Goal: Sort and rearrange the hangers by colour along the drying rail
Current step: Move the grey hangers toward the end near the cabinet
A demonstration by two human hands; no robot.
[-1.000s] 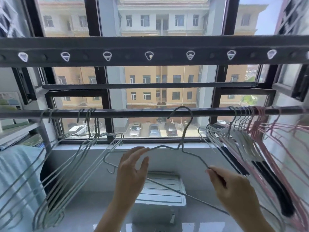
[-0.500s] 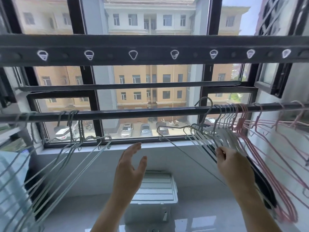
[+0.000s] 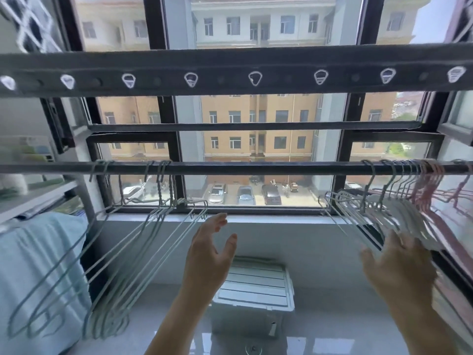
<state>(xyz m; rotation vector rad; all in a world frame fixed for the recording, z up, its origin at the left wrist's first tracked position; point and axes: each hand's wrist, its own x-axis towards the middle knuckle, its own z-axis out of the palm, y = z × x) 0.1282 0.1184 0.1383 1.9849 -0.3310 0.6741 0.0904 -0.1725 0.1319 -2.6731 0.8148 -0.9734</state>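
Note:
A dark drying rail [image 3: 256, 167] runs across the window. Several pale green wire hangers [image 3: 133, 242] hang from its left part. On the right hangs a bunch of grey-white hangers [image 3: 378, 213], and beyond them several pink hangers [image 3: 435, 190]. My left hand [image 3: 210, 254] is raised below the middle of the rail, fingers apart, holding nothing. My right hand [image 3: 399, 262] is blurred, fingers spread, just under the grey-white bunch; I cannot tell whether it touches them.
A thick perforated bar [image 3: 230, 70] crosses above the rail. A light blue cloth [image 3: 33, 265] hangs at the left beside a shelf [image 3: 35, 193]. A white slatted box [image 3: 256, 285] sits on the sill below. The rail's middle stretch carries no hangers.
My right hand slid the wire hanger rightward along the rail into the grey-white bunch, then let go and opened. My left hand stayed raised and open.

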